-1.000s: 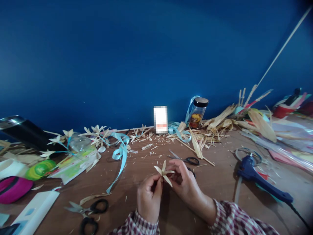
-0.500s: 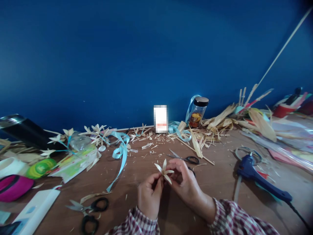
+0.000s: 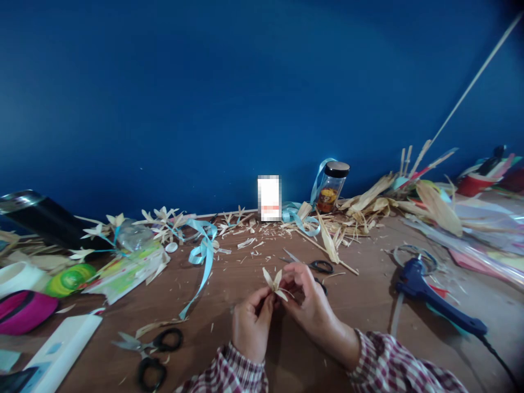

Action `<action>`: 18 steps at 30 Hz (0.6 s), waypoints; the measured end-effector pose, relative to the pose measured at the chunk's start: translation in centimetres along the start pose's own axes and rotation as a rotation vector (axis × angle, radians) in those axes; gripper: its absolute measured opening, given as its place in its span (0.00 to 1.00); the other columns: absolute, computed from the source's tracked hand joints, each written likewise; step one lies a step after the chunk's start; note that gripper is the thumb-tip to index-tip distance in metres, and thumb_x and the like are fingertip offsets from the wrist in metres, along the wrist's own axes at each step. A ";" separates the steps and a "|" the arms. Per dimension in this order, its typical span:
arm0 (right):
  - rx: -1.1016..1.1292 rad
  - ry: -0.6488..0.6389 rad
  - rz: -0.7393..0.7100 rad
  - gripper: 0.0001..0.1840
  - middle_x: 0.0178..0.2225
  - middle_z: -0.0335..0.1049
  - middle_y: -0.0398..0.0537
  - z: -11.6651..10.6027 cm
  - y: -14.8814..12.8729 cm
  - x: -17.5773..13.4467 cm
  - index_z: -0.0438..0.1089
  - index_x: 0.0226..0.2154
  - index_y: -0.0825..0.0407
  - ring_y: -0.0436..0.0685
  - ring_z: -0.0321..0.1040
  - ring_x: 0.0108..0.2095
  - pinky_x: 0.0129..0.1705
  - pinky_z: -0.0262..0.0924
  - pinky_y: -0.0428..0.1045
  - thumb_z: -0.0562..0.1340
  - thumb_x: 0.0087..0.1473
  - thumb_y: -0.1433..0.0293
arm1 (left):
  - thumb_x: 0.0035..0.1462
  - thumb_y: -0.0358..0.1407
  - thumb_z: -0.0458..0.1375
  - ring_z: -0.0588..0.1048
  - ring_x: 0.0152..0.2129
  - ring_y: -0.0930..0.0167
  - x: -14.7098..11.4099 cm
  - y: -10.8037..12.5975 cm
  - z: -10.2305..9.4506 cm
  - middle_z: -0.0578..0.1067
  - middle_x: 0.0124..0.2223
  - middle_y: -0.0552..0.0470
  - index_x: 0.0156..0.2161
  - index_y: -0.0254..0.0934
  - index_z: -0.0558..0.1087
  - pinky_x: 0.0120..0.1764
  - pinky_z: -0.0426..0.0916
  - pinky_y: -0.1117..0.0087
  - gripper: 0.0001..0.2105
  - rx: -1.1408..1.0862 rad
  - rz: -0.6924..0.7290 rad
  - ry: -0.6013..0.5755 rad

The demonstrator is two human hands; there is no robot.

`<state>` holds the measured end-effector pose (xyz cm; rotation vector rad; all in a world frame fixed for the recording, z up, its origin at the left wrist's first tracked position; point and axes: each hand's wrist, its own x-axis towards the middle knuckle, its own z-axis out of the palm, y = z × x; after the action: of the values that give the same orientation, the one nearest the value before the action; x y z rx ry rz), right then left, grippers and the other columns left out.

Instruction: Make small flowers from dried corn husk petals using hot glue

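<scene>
A small pale flower of dried husk-like petals (image 3: 273, 282) is held up over the table in front of me. My left hand (image 3: 251, 322) is closed, with thumb and forefinger pinching the flower at its base. Curled around its right side is my right hand (image 3: 309, 305), its fingers and thumb at the petals; the exact contact is partly hidden. Just beyond my right hand lies a pair of scissors (image 3: 321, 266), partly covered by that hand. Another pair of black-handled scissors (image 3: 149, 349) lies spread to the left of my left hand.
On the right rests a blue glue gun (image 3: 426, 295) with its cord. Against the blue wall are a lidded jar (image 3: 331, 188), dried husks (image 3: 370, 199) and a light blue ribbon (image 3: 203, 248). A white power strip (image 3: 61, 352) and several finished-looking flowers (image 3: 166, 221) are at left.
The flower has tilted and turned slightly between my fingers, and its petals stand closer together. My right fingers have shifted a little over the petals on the right.
</scene>
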<state>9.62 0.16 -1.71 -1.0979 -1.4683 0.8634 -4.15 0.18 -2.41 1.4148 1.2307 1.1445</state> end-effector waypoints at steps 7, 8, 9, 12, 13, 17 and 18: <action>-0.046 -0.001 -0.008 0.24 0.31 0.65 0.41 -0.2 0.1 0.0 0.54 0.44 0.47 0.50 0.67 0.31 0.32 0.64 0.45 0.57 0.46 0.81 | 0.52 0.35 0.55 0.77 0.32 0.65 0.0 0.2 0.1 0.79 0.37 0.48 0.40 0.36 0.76 0.35 0.72 0.68 0.11 -0.091 -0.085 -0.043; -0.049 -0.004 -0.005 0.24 0.32 0.65 0.41 -0.2 0.0 0.0 0.54 0.45 0.47 0.50 0.67 0.31 0.32 0.64 0.45 0.57 0.46 0.81 | 0.52 0.35 0.55 0.77 0.32 0.65 0.1 0.2 0.1 0.79 0.37 0.48 0.40 0.36 0.76 0.35 0.72 0.68 0.11 -0.096 -0.093 -0.049; -0.052 -0.007 -0.002 0.24 0.32 0.65 0.41 -0.2 0.0 0.0 0.53 0.45 0.47 0.50 0.67 0.31 0.32 0.64 0.45 0.57 0.46 0.81 | 0.52 0.35 0.55 0.77 0.32 0.65 0.1 0.3 0.1 0.79 0.37 0.47 0.40 0.36 0.76 0.35 0.72 0.68 0.12 -0.095 -0.100 -0.052; -0.064 -0.017 0.005 0.25 0.32 0.65 0.41 -0.3 0.0 0.0 0.53 0.45 0.46 0.50 0.67 0.31 0.32 0.64 0.45 0.57 0.46 0.81 | 0.52 0.34 0.55 0.76 0.33 0.65 0.3 0.4 0.1 0.79 0.37 0.47 0.40 0.34 0.76 0.36 0.72 0.68 0.12 -0.085 -0.113 -0.065; -0.068 -0.015 0.005 0.25 0.32 0.65 0.41 -0.3 0.0 0.0 0.53 0.45 0.47 0.50 0.67 0.31 0.32 0.64 0.45 0.56 0.46 0.81 | 0.52 0.34 0.55 0.77 0.33 0.65 0.3 0.5 0.1 0.79 0.37 0.47 0.40 0.34 0.76 0.36 0.71 0.68 0.12 -0.080 -0.116 -0.071; -0.068 -0.014 0.006 0.24 0.32 0.65 0.42 -0.1 0.0 -0.1 0.53 0.45 0.47 0.51 0.67 0.32 0.33 0.64 0.46 0.56 0.46 0.81 | 0.51 0.34 0.55 0.77 0.30 0.66 0.3 0.6 0.1 0.79 0.33 0.47 0.38 0.34 0.77 0.34 0.71 0.69 0.11 -0.043 -0.137 -0.057; -0.070 -0.014 0.005 0.24 0.32 0.65 0.42 -0.1 -0.1 0.0 0.54 0.45 0.47 0.51 0.67 0.32 0.33 0.64 0.46 0.56 0.46 0.81 | 0.51 0.34 0.55 0.77 0.29 0.66 0.2 0.7 0.1 0.79 0.33 0.47 0.37 0.34 0.77 0.33 0.71 0.69 0.10 -0.031 -0.139 -0.050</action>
<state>9.70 0.09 -1.64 -1.1501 -1.5172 0.8301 -3.90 0.34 -1.72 1.3065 1.2501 1.0230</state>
